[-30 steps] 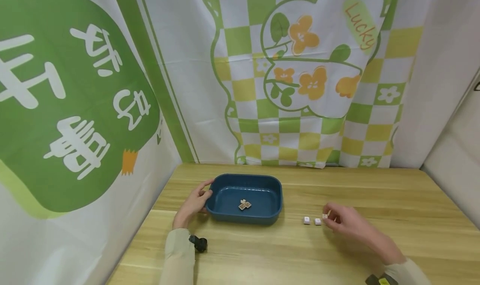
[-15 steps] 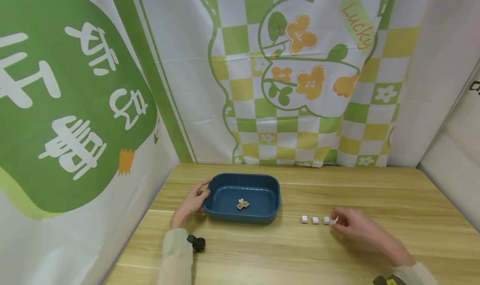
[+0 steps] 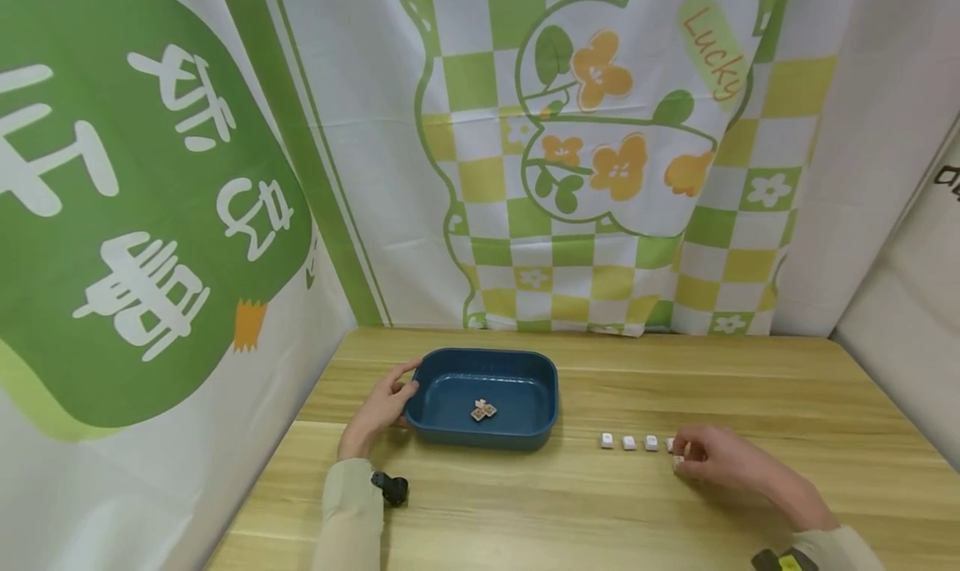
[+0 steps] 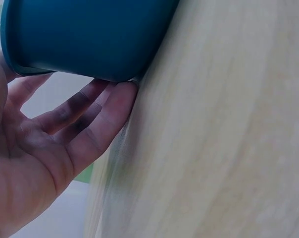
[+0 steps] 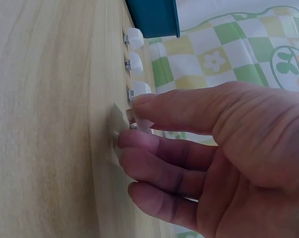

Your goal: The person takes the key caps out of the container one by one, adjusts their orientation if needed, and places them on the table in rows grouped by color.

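Note:
A dark blue box (image 3: 487, 438) stands on the table. My left hand (image 3: 384, 406) holds its left end, with the fingers against the outer wall in the left wrist view. Inside lie several small brownish pieces (image 3: 480, 413). To the box's right, white keycaps (image 3: 628, 443) form a row on the table. At the row's right end, my right hand (image 3: 723, 458) pinches a small brownish keycap (image 3: 678, 462) between thumb and fingers. Another white keycap (image 3: 670, 444) shows partly beside the fingertips. In the right wrist view the thumb and fingers partly cover the held keycap (image 5: 132, 117).
The wooden table (image 3: 510, 513) reaches back to a green and yellow checked cloth (image 3: 562, 288). A white and green printed cloth (image 3: 187, 404) hangs along the left side. A pale wall (image 3: 900, 304) borders the right.
My right hand has moved right and slightly toward me along the row. The row on the table has gained white keycaps at its right end. My left hand has stayed at the box.

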The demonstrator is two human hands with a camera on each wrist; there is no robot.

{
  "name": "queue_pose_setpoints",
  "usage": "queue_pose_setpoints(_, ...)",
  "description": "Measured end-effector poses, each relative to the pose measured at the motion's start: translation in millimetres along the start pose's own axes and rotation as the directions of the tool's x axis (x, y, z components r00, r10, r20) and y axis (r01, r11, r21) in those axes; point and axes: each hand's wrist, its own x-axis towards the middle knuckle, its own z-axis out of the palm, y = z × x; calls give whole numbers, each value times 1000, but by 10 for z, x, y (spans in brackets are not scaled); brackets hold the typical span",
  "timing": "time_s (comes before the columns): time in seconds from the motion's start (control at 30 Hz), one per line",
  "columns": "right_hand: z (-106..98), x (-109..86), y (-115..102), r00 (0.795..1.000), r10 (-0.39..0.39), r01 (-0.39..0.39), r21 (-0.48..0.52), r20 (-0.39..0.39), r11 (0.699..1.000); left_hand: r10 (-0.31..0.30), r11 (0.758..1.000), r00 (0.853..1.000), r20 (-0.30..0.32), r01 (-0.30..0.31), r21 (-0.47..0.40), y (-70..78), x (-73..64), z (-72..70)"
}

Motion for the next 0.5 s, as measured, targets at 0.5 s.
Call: queue_pose_setpoints(0.5,-11,-25,0,996,64,-65,20,60,998,10,1000,1000,19,-9,-15,-27,27,-16)
